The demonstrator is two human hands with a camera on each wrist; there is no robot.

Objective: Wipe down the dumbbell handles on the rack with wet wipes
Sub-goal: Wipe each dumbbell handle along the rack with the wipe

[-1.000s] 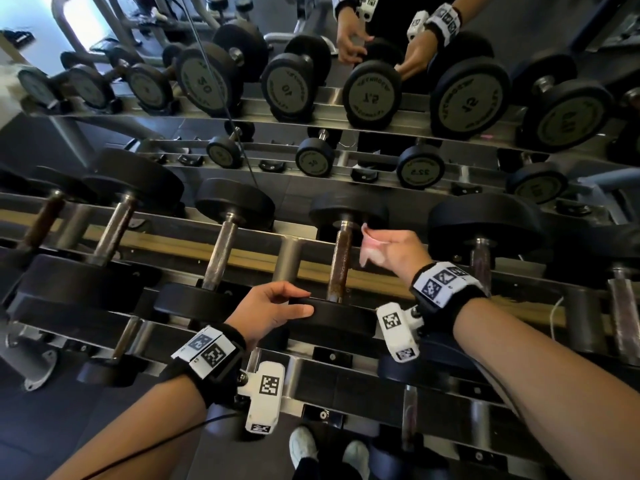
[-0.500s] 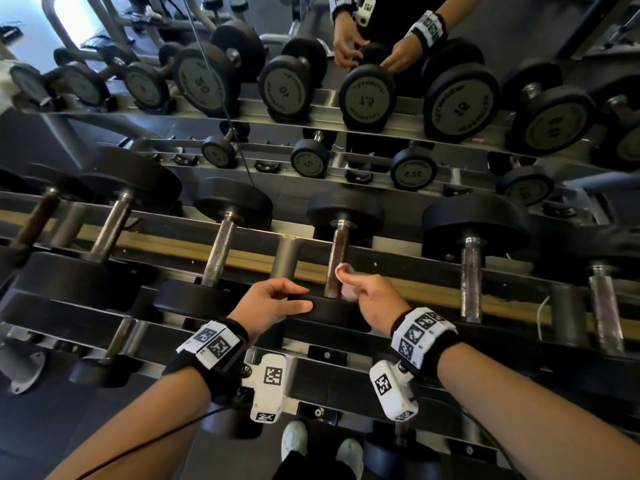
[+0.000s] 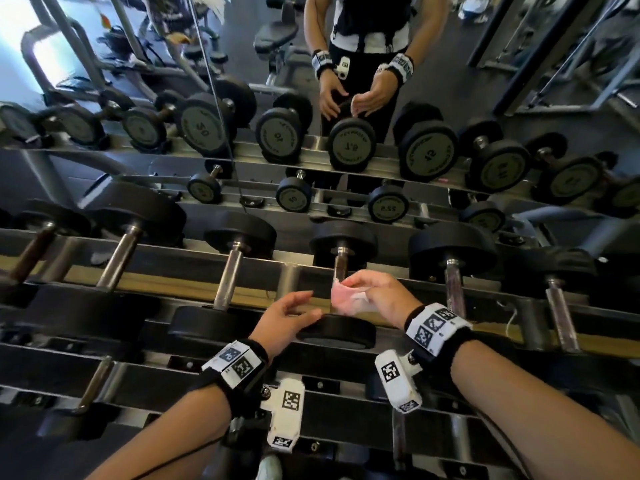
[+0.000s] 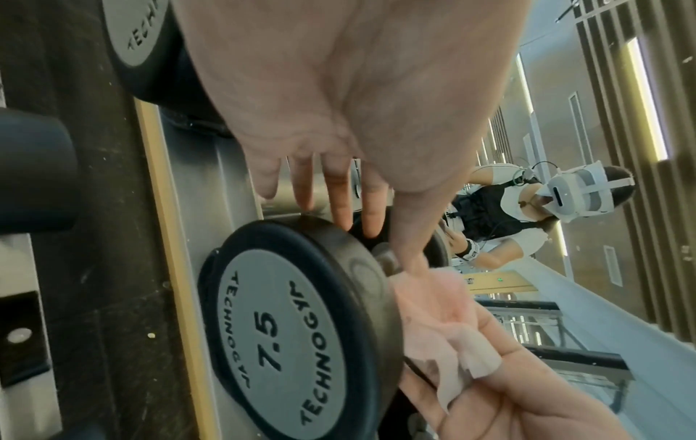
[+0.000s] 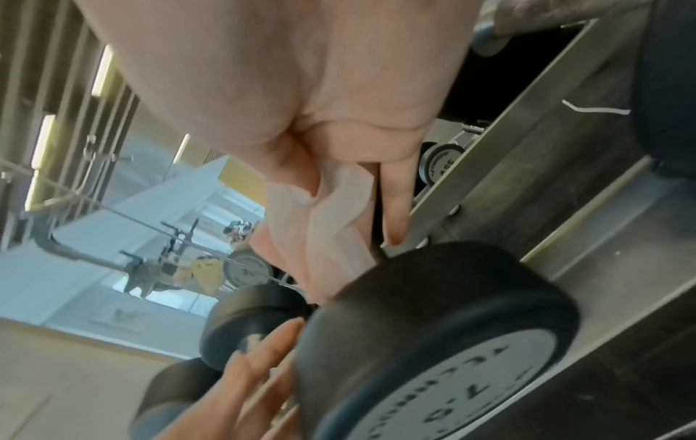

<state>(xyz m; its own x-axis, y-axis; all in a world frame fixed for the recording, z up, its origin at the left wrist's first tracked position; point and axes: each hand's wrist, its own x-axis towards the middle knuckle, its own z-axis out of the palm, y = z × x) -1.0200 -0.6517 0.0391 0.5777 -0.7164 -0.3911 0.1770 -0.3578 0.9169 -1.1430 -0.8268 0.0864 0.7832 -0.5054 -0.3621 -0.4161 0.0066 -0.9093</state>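
A crumpled pale wet wipe (image 3: 346, 298) is pinched in my right hand (image 3: 349, 287), just to the right of the worn steel handle (image 3: 341, 266) of the 7.5 dumbbell on the top tier. Whether the wipe touches the handle I cannot tell. My left hand (image 3: 304, 306) has its fingers straight and loosely spread, over the left edge of that dumbbell's near black head (image 3: 337, 332). The left wrist view shows the head (image 4: 286, 327), marked 7.5, beside the wipe (image 4: 444, 321). In the right wrist view the wipe (image 5: 331, 238) hangs above the same head (image 5: 452, 327).
Other dumbbells lie on the metal rack (image 3: 152, 251) either side, with handles to the left (image 3: 228, 275) and to the right (image 3: 453, 285). A lower tier (image 3: 93, 386) sits near my body. A mirror (image 3: 363, 64) behind reflects the rack and a person.
My right hand slid the wipe down the handle, then came off to the right with the wipe opened out. My left hand's fingers have spread and lifted a little.
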